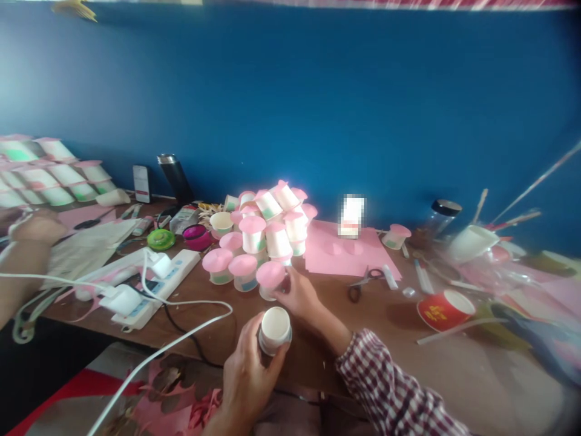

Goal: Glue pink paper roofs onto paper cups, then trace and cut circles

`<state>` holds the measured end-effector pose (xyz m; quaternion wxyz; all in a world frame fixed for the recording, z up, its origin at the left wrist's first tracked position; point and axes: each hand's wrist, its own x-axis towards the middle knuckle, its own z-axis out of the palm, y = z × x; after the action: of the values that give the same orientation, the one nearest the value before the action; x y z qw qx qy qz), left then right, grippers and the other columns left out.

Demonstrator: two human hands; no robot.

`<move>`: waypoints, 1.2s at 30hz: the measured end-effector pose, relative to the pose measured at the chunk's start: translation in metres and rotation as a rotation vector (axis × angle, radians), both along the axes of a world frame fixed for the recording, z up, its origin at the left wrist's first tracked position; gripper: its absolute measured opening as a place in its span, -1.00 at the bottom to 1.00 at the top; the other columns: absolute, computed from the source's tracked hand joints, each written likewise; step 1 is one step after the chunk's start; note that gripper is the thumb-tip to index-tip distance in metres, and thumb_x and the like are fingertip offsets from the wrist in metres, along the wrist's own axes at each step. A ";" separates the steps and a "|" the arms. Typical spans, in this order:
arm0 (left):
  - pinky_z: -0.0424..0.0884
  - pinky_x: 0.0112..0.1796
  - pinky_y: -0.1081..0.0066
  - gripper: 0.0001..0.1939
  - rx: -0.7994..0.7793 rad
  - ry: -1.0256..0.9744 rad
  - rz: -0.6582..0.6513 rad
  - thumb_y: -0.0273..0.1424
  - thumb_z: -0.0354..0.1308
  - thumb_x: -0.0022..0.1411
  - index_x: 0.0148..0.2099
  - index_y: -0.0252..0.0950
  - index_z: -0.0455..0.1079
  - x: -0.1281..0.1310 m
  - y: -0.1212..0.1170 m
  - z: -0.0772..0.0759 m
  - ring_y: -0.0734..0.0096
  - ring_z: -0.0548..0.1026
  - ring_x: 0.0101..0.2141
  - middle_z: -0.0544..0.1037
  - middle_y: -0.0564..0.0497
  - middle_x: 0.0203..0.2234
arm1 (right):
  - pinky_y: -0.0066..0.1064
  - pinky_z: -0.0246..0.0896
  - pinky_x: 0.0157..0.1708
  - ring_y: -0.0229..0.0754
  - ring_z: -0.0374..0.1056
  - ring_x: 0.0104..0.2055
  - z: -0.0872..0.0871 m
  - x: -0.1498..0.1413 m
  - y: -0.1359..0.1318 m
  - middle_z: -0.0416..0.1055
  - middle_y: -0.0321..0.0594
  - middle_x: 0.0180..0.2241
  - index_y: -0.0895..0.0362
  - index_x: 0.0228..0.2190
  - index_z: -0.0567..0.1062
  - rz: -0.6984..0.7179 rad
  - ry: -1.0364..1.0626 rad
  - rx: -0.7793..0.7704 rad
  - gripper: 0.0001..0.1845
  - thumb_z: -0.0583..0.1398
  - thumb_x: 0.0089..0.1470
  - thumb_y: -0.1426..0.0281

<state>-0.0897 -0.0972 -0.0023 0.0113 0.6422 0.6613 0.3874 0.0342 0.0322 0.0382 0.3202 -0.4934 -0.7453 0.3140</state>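
My left hand [247, 369] is wrapped around a white paper cup [276, 326], its mouth facing up, near the table's front edge. Just beyond it, my right hand [299, 295] has its thumb and fingers closed on the side of a pink-topped paper cup [271, 276] at the front of a pile. That pile of paper cups [252, 235], most capped with pink paper discs, rises behind both hands. An uncapped paper cup [221, 223] shows at its left side.
A white power strip [157, 293] with cables lies left; one cable crosses the front edge. Scissors [364, 281], pink paper [376, 254] and a red paper bowl [447, 310] are to the right. Another person's hand [36, 225] is at far left, near more stacked cups [59, 175].
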 end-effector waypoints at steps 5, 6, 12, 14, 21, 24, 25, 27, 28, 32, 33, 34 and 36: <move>0.49 -0.28 0.35 -0.42 0.027 -0.003 -0.018 -0.22 0.18 0.13 0.15 -0.27 0.13 0.000 0.000 0.000 0.17 0.50 -0.11 0.47 -0.16 -0.07 | -0.38 0.21 -0.38 -0.11 0.41 -0.31 0.001 -0.008 0.001 0.49 -0.20 -0.30 0.09 -0.10 0.38 -0.008 -0.029 -0.031 -0.48 0.34 -0.14 0.32; 0.49 -0.27 0.35 -0.42 0.030 -0.003 -0.021 -0.23 0.18 0.13 0.15 -0.27 0.13 0.000 0.000 0.001 0.17 0.50 -0.11 0.47 -0.16 -0.07 | -0.38 0.22 -0.38 -0.11 0.41 -0.32 0.001 -0.007 0.001 0.49 -0.21 -0.31 0.09 -0.09 0.37 -0.003 -0.024 -0.038 -0.47 0.34 -0.14 0.32; 0.45 -0.14 0.31 -0.41 0.052 -0.050 -0.081 -0.26 0.16 0.15 0.18 -0.28 0.11 0.004 0.004 0.006 0.19 0.45 -0.05 0.42 -0.18 -0.02 | -0.35 0.28 -0.29 -0.17 0.40 -0.33 0.008 0.020 -0.014 0.48 -0.22 -0.35 0.13 -0.06 0.37 -0.015 0.086 -0.034 -0.56 0.25 0.01 0.31; 0.46 -0.16 0.32 -0.42 0.021 -0.084 -0.109 -0.28 0.15 0.16 0.19 -0.26 0.10 0.010 0.008 0.008 0.21 0.45 -0.06 0.41 -0.16 -0.01 | -0.36 0.29 -0.29 -0.18 0.40 -0.31 0.016 0.035 -0.024 0.47 -0.19 -0.33 0.16 -0.12 0.41 -0.020 0.158 -0.065 -0.68 0.17 0.10 0.27; 0.48 -0.28 0.27 -0.33 -0.191 -0.182 -0.182 -0.20 0.17 0.11 0.22 -0.22 0.05 0.044 0.034 0.016 0.16 0.51 -0.14 0.45 -0.14 -0.01 | -0.28 0.29 -0.13 -0.07 0.36 -0.11 0.040 0.083 -0.051 0.41 -0.14 -0.08 0.07 -0.05 0.42 0.130 0.065 -0.033 -0.44 0.35 -0.15 0.32; 0.47 -0.25 0.22 -0.13 -0.276 -0.171 -0.214 -0.20 0.28 -0.01 0.28 -0.19 -0.05 0.052 0.043 0.018 0.10 0.50 -0.10 0.43 -0.12 0.03 | -0.28 0.30 -0.13 -0.08 0.38 -0.12 0.035 0.098 -0.050 0.41 -0.12 -0.06 0.09 -0.04 0.40 0.018 0.096 -0.042 -0.51 0.29 -0.06 0.33; 0.46 -0.23 0.21 -0.08 -0.299 -0.161 -0.218 -0.21 0.30 -0.05 0.28 -0.17 -0.07 0.053 0.045 0.018 0.08 0.49 -0.08 0.43 -0.11 0.04 | -0.29 0.31 -0.16 -0.09 0.39 -0.13 0.033 0.103 -0.048 0.42 -0.11 -0.07 0.10 -0.05 0.40 -0.011 0.123 -0.055 -0.52 0.28 -0.04 0.31; 0.45 -0.23 0.20 -0.06 -0.330 -0.157 -0.224 -0.22 0.32 -0.08 0.29 -0.15 -0.07 0.054 0.047 0.019 0.06 0.48 -0.08 0.44 -0.09 0.03 | -0.31 0.32 -0.19 -0.09 0.40 -0.14 0.031 0.112 -0.046 0.44 -0.12 -0.09 0.11 -0.07 0.40 -0.056 0.166 -0.060 -0.56 0.26 -0.02 0.25; 0.45 -0.25 0.21 -0.07 -0.337 -0.165 -0.226 -0.22 0.32 -0.07 0.28 -0.14 -0.05 0.055 0.048 0.019 0.07 0.49 -0.08 0.46 -0.09 0.01 | -0.32 0.32 -0.21 -0.08 0.40 -0.14 0.031 0.116 -0.045 0.46 -0.12 -0.11 0.11 -0.09 0.41 -0.076 0.179 -0.055 -0.58 0.25 0.00 0.23; 0.45 -0.31 0.27 -0.17 -0.306 -0.196 -0.254 -0.18 0.30 -0.06 0.23 -0.14 0.06 0.059 0.051 0.020 0.13 0.51 -0.16 0.45 -0.08 -0.01 | -0.33 0.32 -0.23 -0.07 0.40 -0.13 0.033 0.125 -0.044 0.48 -0.12 -0.13 0.13 -0.10 0.41 -0.128 0.213 -0.055 -0.61 0.21 0.04 0.21; 0.45 -0.31 0.27 -0.20 -0.294 -0.196 -0.262 -0.17 0.30 -0.06 0.21 -0.14 0.09 0.060 0.052 0.021 0.14 0.51 -0.16 0.44 -0.07 0.00 | -0.33 0.32 -0.23 -0.07 0.41 -0.13 0.034 0.126 -0.044 0.48 -0.12 -0.13 0.13 -0.10 0.41 -0.129 0.218 -0.062 -0.60 0.21 0.04 0.21; 0.45 -0.31 0.27 -0.23 -0.288 -0.195 -0.268 -0.17 0.30 -0.07 0.19 -0.14 0.13 0.062 0.052 0.022 0.14 0.50 -0.15 0.43 -0.07 0.00 | -0.33 0.32 -0.23 -0.08 0.41 -0.13 0.035 0.126 -0.045 0.48 -0.12 -0.13 0.13 -0.10 0.41 -0.128 0.220 -0.067 -0.60 0.21 0.04 0.20; 0.44 -0.29 0.28 -0.32 -0.285 -0.190 -0.267 -0.20 0.29 -0.04 0.14 -0.14 0.19 0.064 0.053 0.023 0.15 0.49 -0.15 0.45 -0.04 -0.04 | -0.33 0.33 -0.23 -0.08 0.41 -0.13 0.035 0.126 -0.046 0.48 -0.12 -0.13 0.13 -0.09 0.41 -0.124 0.220 -0.064 -0.59 0.22 0.04 0.20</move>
<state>-0.0252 -0.0444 0.0205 0.2152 0.6767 0.6144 0.3440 0.1601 -0.0135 0.0732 0.4026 -0.5111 -0.6634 0.3695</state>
